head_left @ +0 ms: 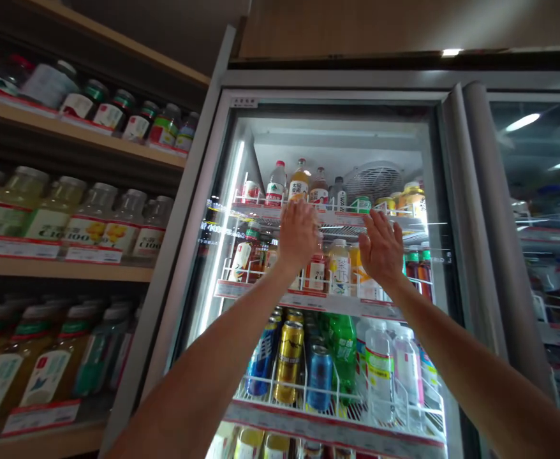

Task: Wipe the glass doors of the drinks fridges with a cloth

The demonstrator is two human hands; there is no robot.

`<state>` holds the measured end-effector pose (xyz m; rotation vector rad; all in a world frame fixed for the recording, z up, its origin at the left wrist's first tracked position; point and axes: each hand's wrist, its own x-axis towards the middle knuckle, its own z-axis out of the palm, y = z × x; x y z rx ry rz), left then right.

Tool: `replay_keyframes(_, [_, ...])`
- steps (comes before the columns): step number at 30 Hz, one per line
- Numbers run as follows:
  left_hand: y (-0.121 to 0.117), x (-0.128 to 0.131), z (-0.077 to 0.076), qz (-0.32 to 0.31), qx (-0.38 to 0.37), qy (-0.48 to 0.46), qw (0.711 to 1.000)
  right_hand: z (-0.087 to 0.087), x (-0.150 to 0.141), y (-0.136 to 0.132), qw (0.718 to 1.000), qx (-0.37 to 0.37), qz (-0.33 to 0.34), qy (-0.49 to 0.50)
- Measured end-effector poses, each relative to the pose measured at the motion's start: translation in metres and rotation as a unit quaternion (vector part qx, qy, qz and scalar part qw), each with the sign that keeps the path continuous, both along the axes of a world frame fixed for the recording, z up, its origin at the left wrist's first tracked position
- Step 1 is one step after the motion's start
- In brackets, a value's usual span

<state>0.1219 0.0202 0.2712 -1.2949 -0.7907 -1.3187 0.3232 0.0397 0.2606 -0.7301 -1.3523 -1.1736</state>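
Both arms reach up in front of a lit drinks fridge with a glass door [328, 115]. My left hand [299, 234] is raised with its fingers stretched out, slightly blurred, holding nothing. It covers part of the middle shelf of bottles. To its right, my right hand [383, 247] is also raised, fingers extended and thumb apart, with nothing in it. Whether either palm touches the glass I cannot tell. Behind the hands stand an orange drink bottle [298, 181] on the top shelf and a white-labelled bottle [340, 271] on the middle one.
Lower in the fridge are gold cans [289, 363], a blue can [319, 379], a green bottle [342, 347] and clear bottles [379, 363]. A vertical door handle [481, 191] runs along the right. Open shelves [69, 268] of bottled drinks stand at left; another glass-doored fridge [548, 255] is at right.
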Motion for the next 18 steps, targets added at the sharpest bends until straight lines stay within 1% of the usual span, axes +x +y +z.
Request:
replay_keyframes(1, [0.000, 0.000, -0.006, 0.005, -0.010, 0.052, 0.999, 0.000, 0.000, 0.000, 1.000, -0.001, 0.003, -0.001])
replay_keyframes(2, [0.000, -0.004, -0.011, 0.006, -0.017, 0.081, 0.997, -0.001, 0.000, -0.001, 1.000, -0.002, 0.006, 0.001])
replay_keyframes(3, [-0.001, -0.012, -0.014, 0.005, -0.018, 0.078, 0.997, -0.001, 0.001, 0.000, 1.000, -0.003, 0.008, 0.003])
replay_keyframes(4, [-0.003, -0.025, -0.015, 0.000, -0.012, 0.044, 0.999, -0.001, 0.001, 0.000, 1.000, -0.003, 0.007, 0.005])
replay_keyframes(5, [-0.005, -0.040, -0.015, -0.008, 0.003, -0.026, 1.000, -0.001, 0.001, 0.001, 1.000, -0.001, 0.005, 0.005])
replay_keyframes(6, [-0.007, -0.055, -0.014, -0.012, 0.016, -0.076, 0.997, -0.001, 0.001, 0.002, 1.000, -0.001, 0.002, 0.003])
replay_keyframes(8, [-0.009, -0.076, -0.014, -0.015, 0.038, -0.141, 0.989, -0.001, 0.000, 0.004, 1.000, 0.000, -0.004, -0.006])
replay_keyframes(9, [-0.010, -0.078, -0.017, -0.013, 0.042, -0.150, 0.988, -0.002, -0.001, 0.004, 1.000, 0.000, -0.005, -0.012])
replay_keyframes(10, [-0.009, -0.073, -0.021, -0.010, 0.041, -0.147, 0.988, -0.002, -0.001, 0.004, 1.000, 0.001, -0.004, -0.017])
replay_keyframes(11, [-0.008, -0.063, -0.027, -0.004, 0.034, -0.124, 0.992, -0.002, -0.001, 0.004, 1.000, 0.001, 0.000, -0.019])
replay_keyframes(13, [-0.006, -0.040, -0.039, 0.009, 0.009, -0.039, 0.999, -0.003, -0.001, 0.004, 1.000, 0.002, 0.009, -0.019])
replay_keyframes(14, [-0.006, -0.034, -0.044, 0.019, -0.011, 0.032, 0.999, -0.003, -0.001, 0.004, 1.000, 0.002, 0.012, -0.018])
replay_keyframes(15, [-0.007, -0.033, -0.047, 0.026, -0.024, 0.067, 0.997, -0.003, 0.000, 0.004, 1.000, 0.002, 0.013, -0.017])
replay_keyframes(16, [-0.008, -0.039, -0.049, 0.028, -0.029, 0.073, 0.996, -0.004, 0.000, 0.004, 1.000, 0.001, 0.013, -0.016])
replay_keyframes(17, [-0.011, -0.050, -0.049, 0.025, -0.026, 0.050, 0.998, -0.004, 0.000, 0.004, 1.000, 0.001, 0.011, -0.015])
replay_keyframes(18, [-0.014, -0.065, -0.048, 0.018, -0.018, -0.005, 1.000, -0.005, 0.000, 0.004, 1.000, 0.001, 0.009, -0.013])
